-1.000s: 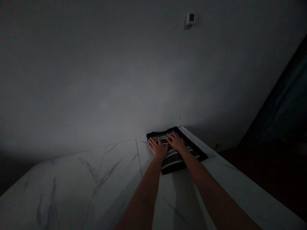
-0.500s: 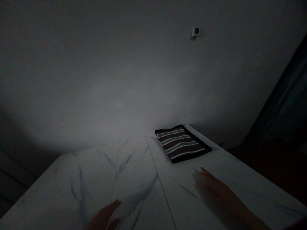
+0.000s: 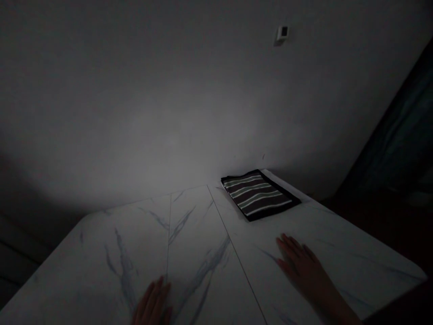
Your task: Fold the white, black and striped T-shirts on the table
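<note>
Cloth, striped in dark, white and green with a black border, folded into a flat, roughly four-sided piece and lying on the bench, toward the far right, close to the wall. By the look of it, folded and laid down already: stripes exposed across most of the top, black border showing along the near and right sides, layers stacked at the far left corner. Slight waviness along the far edge; otherwise fairly smooth, so little or nothing plainly left undone. Underside and inner layers hidden, hence no judging of neatness there.

Both hands free of the cloth, well apart from each other, on opposite sides of a long dark seam in the bench. Right hand the closer one: near the cloth but not touching, on the near side of it and somewhat to the right, fingers stretched out and held close together, back of the hand facing up. Left hand at the near edge of the view and partly cut off, also with fingers extended and nothing visible in its grasp; cloth well apart from it, far and to the right. Contact between either palm and the bench: cannot tell in such dim light. Small white box on the wall, farther off than the cloth.
</note>
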A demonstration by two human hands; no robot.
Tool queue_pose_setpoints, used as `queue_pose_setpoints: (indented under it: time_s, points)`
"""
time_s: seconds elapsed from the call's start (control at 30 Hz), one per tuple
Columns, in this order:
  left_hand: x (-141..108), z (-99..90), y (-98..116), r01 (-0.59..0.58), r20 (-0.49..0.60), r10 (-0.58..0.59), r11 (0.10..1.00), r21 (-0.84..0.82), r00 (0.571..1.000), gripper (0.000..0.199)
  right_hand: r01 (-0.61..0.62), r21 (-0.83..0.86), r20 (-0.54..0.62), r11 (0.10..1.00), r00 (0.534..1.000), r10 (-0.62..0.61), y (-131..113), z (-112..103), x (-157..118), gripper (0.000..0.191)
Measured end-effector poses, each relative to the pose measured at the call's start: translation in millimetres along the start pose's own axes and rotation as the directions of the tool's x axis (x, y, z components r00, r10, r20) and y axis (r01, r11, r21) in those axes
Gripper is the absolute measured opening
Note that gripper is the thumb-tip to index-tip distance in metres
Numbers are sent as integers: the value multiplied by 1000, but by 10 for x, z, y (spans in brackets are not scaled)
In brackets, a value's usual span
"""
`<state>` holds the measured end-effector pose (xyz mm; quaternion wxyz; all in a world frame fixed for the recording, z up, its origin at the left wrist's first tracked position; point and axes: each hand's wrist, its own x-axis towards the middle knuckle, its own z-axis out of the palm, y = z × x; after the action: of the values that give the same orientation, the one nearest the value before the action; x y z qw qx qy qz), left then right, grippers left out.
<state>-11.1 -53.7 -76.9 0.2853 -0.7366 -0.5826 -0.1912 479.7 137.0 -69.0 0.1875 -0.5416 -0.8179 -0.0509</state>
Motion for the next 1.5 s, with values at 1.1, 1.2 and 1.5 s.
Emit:
queue_pose_setpoints:
  time_s: [1.1, 1.2, 1.5]
  points:
    - [-12, -114, 168, 264, 224, -233, 956, -124, 947, 52, -28, 46, 10, 999, 1000, 27, -88, -126, 7, 60]
    - [-39, -135, 167, 268, 187, -239, 951, -151, 953, 51, -22, 45, 16, 999, 1000, 21, -100, -97, -16, 61]
    - [1226, -136, 292, 677, 593, -331, 431, -596, 734, 49, 60, 286, 307, 956, 940, -151, 235, -366, 301, 46]
